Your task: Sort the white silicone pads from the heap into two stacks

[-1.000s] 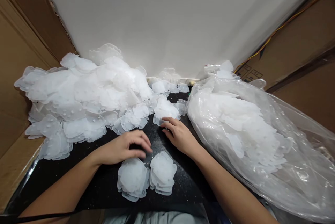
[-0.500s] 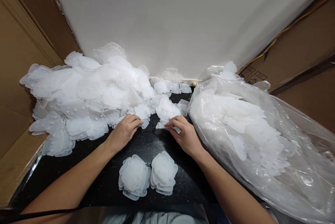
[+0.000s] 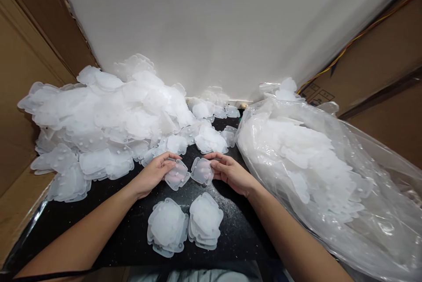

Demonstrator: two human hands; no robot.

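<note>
"At the lower centre of the frame, what is lying nearest?"

"Two piles of frosted plastic plates, a left stack (image 3: 167, 225) and a right stack (image 3: 205, 220), are resting side by side on the black tabletop (image 3: 244, 233)."

"And above them?"

"Near mid-frame, the left hand (image 3: 153, 177) is holding one nubbed plate (image 3: 178, 174) and the right hand (image 3: 232, 173) is holding a matching plate (image 3: 201, 171). Their inner corners are nearly meeting; I cannot tell whether they are touching."

"How are they likely to be handling?"

"They are looking thin and light, probably bendy and somewhat slippery. The outer edge is seeming the best hold."

"And the hands' pose?"

"Both are turning inward, forearms slanting up from the lower corners. Each thumb is pressing the near face, with fingers backing it, showing pink through the plastic."

"Farther off?"

"A loose heap (image 3: 112, 110) is filling the left, while a clear bag (image 3: 376, 216) of more pieces is sprawling rightward."
</note>
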